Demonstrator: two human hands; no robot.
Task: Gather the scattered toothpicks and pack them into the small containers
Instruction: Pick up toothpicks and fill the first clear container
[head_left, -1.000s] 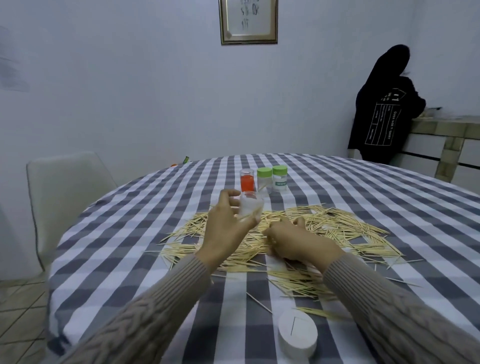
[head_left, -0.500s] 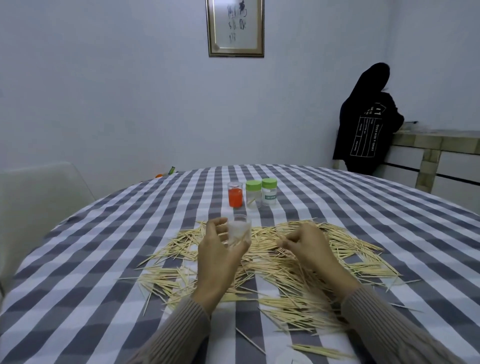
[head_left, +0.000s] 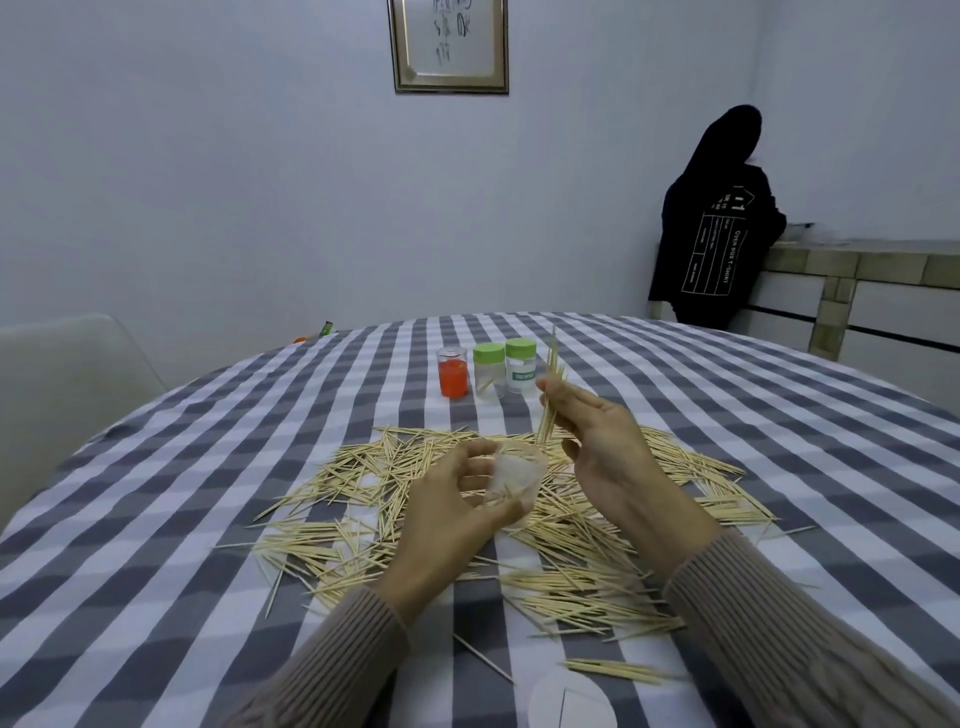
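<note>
A wide scatter of toothpicks (head_left: 363, 483) covers the middle of the checked tablecloth (head_left: 182, 467). My left hand (head_left: 447, 512) grips a small clear open container (head_left: 514, 480), tilted, with a few toothpicks inside. My right hand (head_left: 597, 441) pinches a small upright bundle of toothpicks (head_left: 550, 395) just above and right of the container's mouth. Behind stand two clear containers with green lids (head_left: 489, 370) (head_left: 520, 365) and one clear container with red contents (head_left: 452, 372).
A white round lid (head_left: 571, 701) lies at the near table edge. A pale chair (head_left: 67, 374) stands at the left. A person in a black hooded top (head_left: 717, 223) stands at a counter (head_left: 857, 260) at the back right. A framed picture (head_left: 449, 47) hangs on the wall.
My right hand has lifted off the pile with a bundle of toothpicks pinched upright. My left hand has tilted the clear container toward it. The camera has tipped upward.
</note>
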